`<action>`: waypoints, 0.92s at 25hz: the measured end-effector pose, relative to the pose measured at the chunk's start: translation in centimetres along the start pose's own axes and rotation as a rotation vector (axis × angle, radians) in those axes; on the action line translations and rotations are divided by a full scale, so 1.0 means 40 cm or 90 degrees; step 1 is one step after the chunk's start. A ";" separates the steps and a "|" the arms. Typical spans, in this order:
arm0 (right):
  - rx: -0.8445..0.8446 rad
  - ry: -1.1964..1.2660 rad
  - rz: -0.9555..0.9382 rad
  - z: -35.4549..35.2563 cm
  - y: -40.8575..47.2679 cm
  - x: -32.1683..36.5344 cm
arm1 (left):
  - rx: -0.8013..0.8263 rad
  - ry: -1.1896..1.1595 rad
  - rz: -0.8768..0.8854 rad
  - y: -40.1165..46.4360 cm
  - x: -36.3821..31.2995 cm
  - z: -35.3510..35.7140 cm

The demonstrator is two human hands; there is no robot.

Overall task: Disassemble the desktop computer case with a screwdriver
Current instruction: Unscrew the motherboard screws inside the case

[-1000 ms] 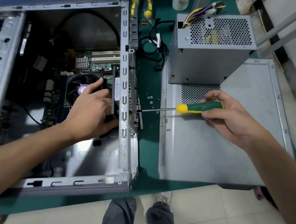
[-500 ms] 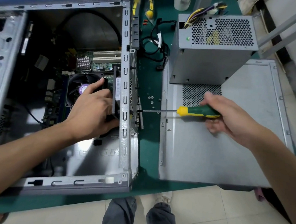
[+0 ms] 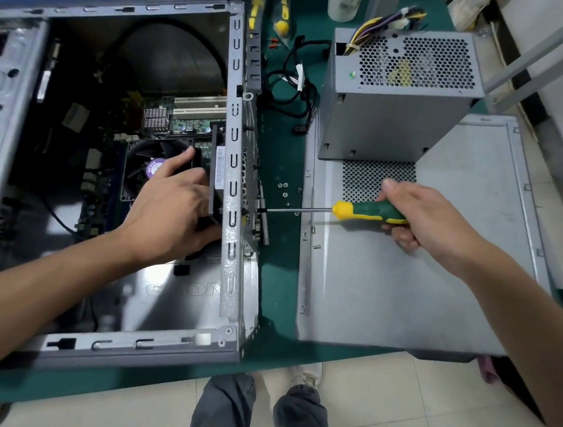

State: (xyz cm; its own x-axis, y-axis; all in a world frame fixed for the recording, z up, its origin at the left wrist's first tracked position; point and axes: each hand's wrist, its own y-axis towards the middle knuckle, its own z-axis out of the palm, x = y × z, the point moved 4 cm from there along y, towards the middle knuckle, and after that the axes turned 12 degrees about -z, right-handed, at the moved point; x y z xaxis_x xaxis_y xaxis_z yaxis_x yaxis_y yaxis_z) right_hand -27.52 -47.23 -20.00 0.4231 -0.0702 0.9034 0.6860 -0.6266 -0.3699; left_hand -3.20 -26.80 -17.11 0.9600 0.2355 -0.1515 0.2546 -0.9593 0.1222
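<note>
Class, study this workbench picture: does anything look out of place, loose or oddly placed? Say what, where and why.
Loose screws lie scattered on the green mat between the computer case and the side panel, and one more screw on the panel itself; uncontained, they could roll away. The power supply stands outside the case, on the panel.

case (image 3: 229,277): open, lying flat | screwdriver (image 3: 342,211): green-yellow, horizontal; tip at rear wall

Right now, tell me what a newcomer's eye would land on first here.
First the green-and-yellow screwdriver, gripped by the right hand, its tip at the rear wall of the open computer case. Next the left hand, reaching inside to hold a black part against that wall. Behind, a grey power supply stands on the removed side panel.
</note>
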 end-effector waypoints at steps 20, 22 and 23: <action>-0.015 -0.019 -0.003 -0.005 0.004 -0.013 | -0.027 -0.017 0.025 0.000 -0.005 -0.004; -0.043 0.182 -0.031 -0.013 0.006 -0.017 | -0.030 -0.019 0.024 0.000 -0.007 -0.006; -0.039 0.286 -0.038 -0.016 0.002 -0.014 | -0.033 -0.023 0.023 0.000 -0.008 -0.007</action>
State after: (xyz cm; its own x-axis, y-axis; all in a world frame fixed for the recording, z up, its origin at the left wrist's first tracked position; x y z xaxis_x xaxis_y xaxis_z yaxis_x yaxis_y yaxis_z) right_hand -28.06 -47.74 -20.40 0.0761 -0.3543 0.9320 0.6590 -0.6836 -0.3137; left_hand -3.46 -26.83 -16.80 0.9640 0.1943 -0.1814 0.2267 -0.9574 0.1792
